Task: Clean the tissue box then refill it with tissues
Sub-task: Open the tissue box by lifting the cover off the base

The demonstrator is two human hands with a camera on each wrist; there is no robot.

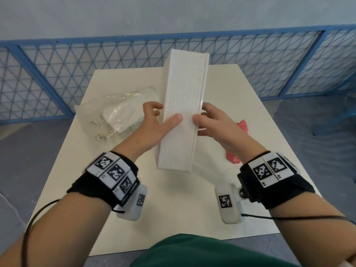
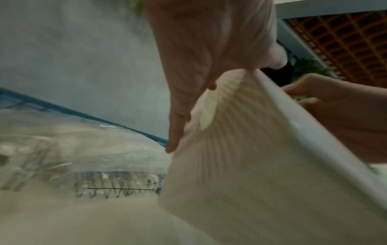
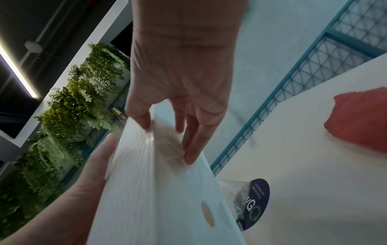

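Observation:
A long white ribbed tissue box (image 1: 183, 112) is held in the air over the table, its far end pointing away from me. My left hand (image 1: 166, 114) grips its left side, thumb across the upper face. My right hand (image 1: 200, 115) grips the right edge, thumb on top and fingers underneath. The left wrist view shows the box (image 2: 240, 165) with a small oval hole in one face. In the right wrist view the box (image 3: 157, 190) sits between my right hand's fingers (image 3: 188, 149) and my left hand (image 3: 83, 182). A tissue pack (image 1: 119, 116) in clear plastic lies on the table at left.
The white table (image 1: 173, 209) stands before a blue mesh fence (image 1: 57, 74). A red cloth (image 1: 234, 158) lies on the table under my right wrist. Clear wrapping with a dark round label (image 3: 255, 203) lies below the box.

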